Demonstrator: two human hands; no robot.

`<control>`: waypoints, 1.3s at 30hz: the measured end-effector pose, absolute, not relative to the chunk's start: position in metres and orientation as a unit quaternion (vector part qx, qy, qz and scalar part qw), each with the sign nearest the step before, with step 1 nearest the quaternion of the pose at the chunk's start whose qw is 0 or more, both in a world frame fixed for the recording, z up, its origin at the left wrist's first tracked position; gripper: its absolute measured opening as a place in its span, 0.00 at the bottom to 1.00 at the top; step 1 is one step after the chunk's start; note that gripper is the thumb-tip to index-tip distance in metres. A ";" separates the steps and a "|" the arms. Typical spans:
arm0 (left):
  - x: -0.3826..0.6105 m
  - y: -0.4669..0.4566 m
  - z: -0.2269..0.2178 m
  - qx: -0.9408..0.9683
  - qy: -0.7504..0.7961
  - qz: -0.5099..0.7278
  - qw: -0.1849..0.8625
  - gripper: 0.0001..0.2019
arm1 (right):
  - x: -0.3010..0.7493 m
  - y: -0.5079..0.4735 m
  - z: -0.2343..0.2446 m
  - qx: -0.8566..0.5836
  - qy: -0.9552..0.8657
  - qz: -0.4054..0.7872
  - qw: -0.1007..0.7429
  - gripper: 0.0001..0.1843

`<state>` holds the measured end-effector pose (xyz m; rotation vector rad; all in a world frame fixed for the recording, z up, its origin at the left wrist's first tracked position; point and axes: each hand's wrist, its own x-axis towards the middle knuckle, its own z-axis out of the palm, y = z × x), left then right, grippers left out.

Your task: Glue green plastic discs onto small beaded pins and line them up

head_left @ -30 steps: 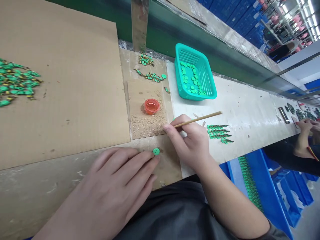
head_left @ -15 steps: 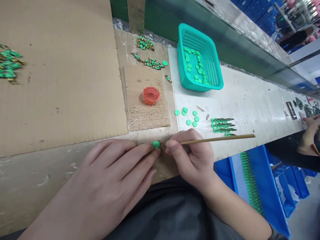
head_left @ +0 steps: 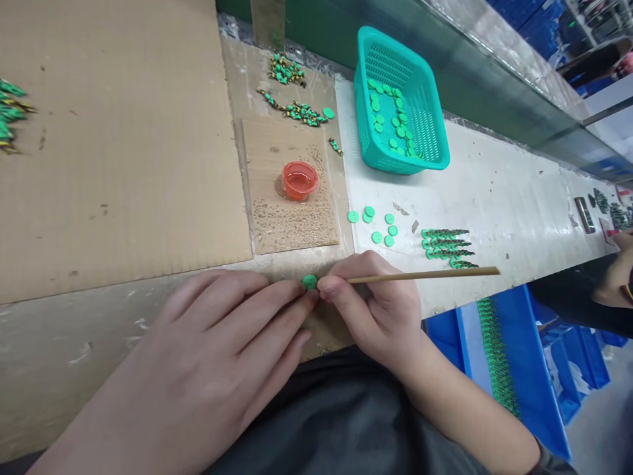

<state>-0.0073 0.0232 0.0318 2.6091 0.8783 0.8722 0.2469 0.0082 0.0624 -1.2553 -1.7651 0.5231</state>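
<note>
Between the fingertips of my left hand (head_left: 232,343) is a small round green disc (head_left: 309,282), held close to the table's front edge. My right hand (head_left: 378,310) pinches a thin wooden stick (head_left: 425,276); its long end points to the right and its working tip is hidden behind my fingers. The right fingertips meet the disc's right side. Beyond my hands stands a small red cup (head_left: 299,181) with clear liquid in it, on a speckled cardboard piece (head_left: 291,231). Several loose green discs (head_left: 389,231) lie on the white surface to the right of the cup.
A teal basket (head_left: 440,142) holding more green discs stands at the back. Rows of green-and-dark pieces (head_left: 448,244) lie on the right. Piles of green-and-yellow parts (head_left: 287,69) sit behind the cup. Blue trays (head_left: 529,356) are below the edge; a co-worker's arm (head_left: 620,264) is far right.
My right hand has moved slightly left, bringing its fingertips and the stick's hidden tip up against the disc. My left hand keeps its hold. The camera view has shifted slightly.
</note>
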 end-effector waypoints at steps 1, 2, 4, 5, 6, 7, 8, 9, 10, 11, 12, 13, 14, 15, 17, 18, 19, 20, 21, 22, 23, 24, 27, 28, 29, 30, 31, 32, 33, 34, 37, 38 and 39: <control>-0.008 0.023 0.031 0.896 0.302 0.300 0.128 0.18 | 0.247 0.008 0.062 -0.507 -0.712 0.209 0.439 0.13; -0.008 0.023 0.031 0.896 0.303 0.299 0.129 0.17 | 0.247 0.008 0.063 -0.509 -0.713 0.206 0.436 0.13; -0.008 0.023 0.030 0.897 0.304 0.295 0.126 0.17 | 0.246 0.008 0.063 -0.510 -0.717 0.199 0.431 0.13; -0.009 0.022 0.029 0.897 0.304 0.295 0.126 0.17 | 0.246 0.007 0.063 -0.510 -0.719 0.195 0.430 0.13; -0.009 0.022 0.029 0.895 0.306 0.297 0.130 0.17 | 0.246 0.007 0.064 -0.510 -0.721 0.192 0.428 0.13; -0.009 0.022 0.028 0.892 0.309 0.300 0.137 0.17 | 0.246 0.007 0.064 -0.510 -0.721 0.191 0.428 0.13; -0.009 0.021 0.028 0.888 0.313 0.304 0.144 0.18 | 0.246 0.007 0.064 -0.509 -0.721 0.191 0.429 0.13; -0.009 0.021 0.027 0.885 0.317 0.307 0.149 0.18 | 0.246 0.007 0.064 -0.508 -0.719 0.194 0.432 0.13; -0.009 0.021 0.027 0.884 0.318 0.307 0.149 0.18 | 0.246 0.007 0.063 -0.508 -0.716 0.198 0.437 0.13; -0.009 0.021 0.027 0.886 0.318 0.304 0.146 0.18 | 0.247 0.006 0.063 -0.507 -0.712 0.203 0.441 0.13; -0.009 0.021 0.027 0.889 0.316 0.300 0.140 0.18 | 0.247 0.006 0.062 -0.507 -0.708 0.206 0.446 0.12; -0.009 0.021 0.027 0.892 0.314 0.296 0.134 0.19 | 0.247 0.006 0.061 -0.507 -0.706 0.207 0.449 0.12; -0.009 0.021 0.028 0.894 0.312 0.294 0.133 0.19 | 0.247 0.006 0.060 -0.508 -0.704 0.208 0.450 0.12; -0.009 0.021 0.028 0.893 0.312 0.294 0.135 0.18 | 0.247 0.006 0.060 -0.509 -0.704 0.209 0.449 0.11; -0.008 0.022 0.029 0.892 0.311 0.299 0.137 0.18 | 0.247 0.005 0.060 -0.510 -0.707 0.209 0.443 0.11; -0.008 0.022 0.030 0.893 0.308 0.300 0.135 0.17 | 0.247 0.005 0.061 -0.511 -0.708 0.210 0.441 0.12; -0.008 0.023 0.030 0.895 0.302 0.301 0.128 0.17 | 0.247 0.005 0.062 -0.513 -0.708 0.211 0.437 0.12; -0.008 0.023 0.030 0.899 0.295 0.301 0.121 0.17 | 0.247 0.006 0.063 -0.514 -0.709 0.211 0.434 0.13; -0.009 0.024 0.030 0.901 0.290 0.301 0.116 0.18 | 0.247 0.006 0.064 -0.515 -0.710 0.210 0.431 0.13; -0.009 0.025 0.030 0.902 0.287 0.303 0.113 0.18 | 0.246 0.006 0.064 -0.516 -0.711 0.209 0.429 0.13; -0.009 0.025 0.030 0.901 0.286 0.304 0.114 0.18 | 0.247 0.006 0.064 -0.515 -0.713 0.208 0.427 0.14; -0.010 0.025 0.030 0.901 0.286 0.305 0.116 0.18 | 0.247 0.006 0.063 -0.513 -0.713 0.210 0.430 0.13; -0.010 0.026 0.029 0.904 0.283 0.300 0.112 0.17 | 0.247 0.003 0.058 -0.509 -0.678 0.223 0.481 0.11; -0.009 0.026 0.029 0.907 0.279 0.299 0.106 0.16 | 0.247 0.001 0.056 -0.511 -0.653 0.228 0.509 0.10; -0.009 0.027 0.029 0.909 0.275 0.298 0.100 0.16 | 0.248 -0.001 0.054 -0.514 -0.626 0.232 0.538 0.09; -0.008 0.027 0.029 0.910 0.273 0.298 0.095 0.16 | 0.248 -0.003 0.054 -0.517 -0.602 0.237 0.560 0.07; -0.007 0.028 0.030 0.910 0.273 0.299 0.092 0.17 | 0.249 -0.005 0.054 -0.519 -0.585 0.244 0.573 0.06; -0.006 0.029 0.031 0.910 0.273 0.299 0.088 0.18 | 0.251 -0.008 0.055 -0.523 -0.577 0.254 0.574 0.06; -0.005 0.030 0.032 0.910 0.274 0.299 0.085 0.19 | 0.252 -0.011 0.056 -0.528 -0.577 0.263 0.565 0.06; -0.004 0.031 0.033 0.910 0.274 0.301 0.082 0.19 | 0.254 -0.014 0.058 -0.533 -0.584 0.272 0.549 0.06; -0.002 0.034 0.038 0.911 0.262 0.307 0.082 0.16 | 0.260 -0.019 0.062 -0.541 -0.628 0.275 0.487 0.08; -0.002 0.035 0.039 0.911 0.257 0.310 0.083 0.15 | 0.261 -0.019 0.063 -0.535 -0.653 0.266 0.466 0.09; -0.003 0.037 0.040 0.912 0.251 0.314 0.083 0.14 | 0.261 -0.019 0.063 -0.523 -0.681 0.255 0.445 0.09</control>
